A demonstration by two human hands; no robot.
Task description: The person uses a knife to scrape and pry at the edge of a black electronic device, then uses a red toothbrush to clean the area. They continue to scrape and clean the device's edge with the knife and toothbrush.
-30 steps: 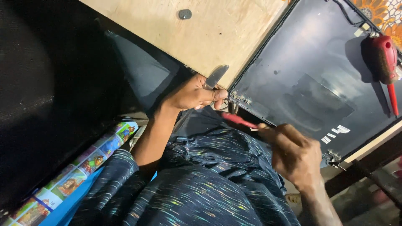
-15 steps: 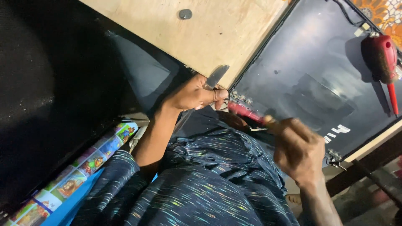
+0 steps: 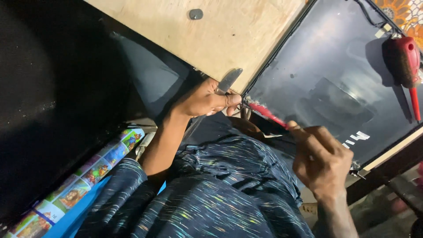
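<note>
The right hand (image 3: 324, 161), closed on a red brush (image 3: 266, 114), has advanced its bristles toward 10 o'clock to the dark panel's (image 3: 335, 83) corner, where the left hand (image 3: 207, 99) pinches a metal blade (image 3: 229, 80).

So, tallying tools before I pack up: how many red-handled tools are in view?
2: one thin red-handled tool in the right hand at the dark panel's corner, and a screwdriver lying on the panel's far right. Others may be hidden.
</note>
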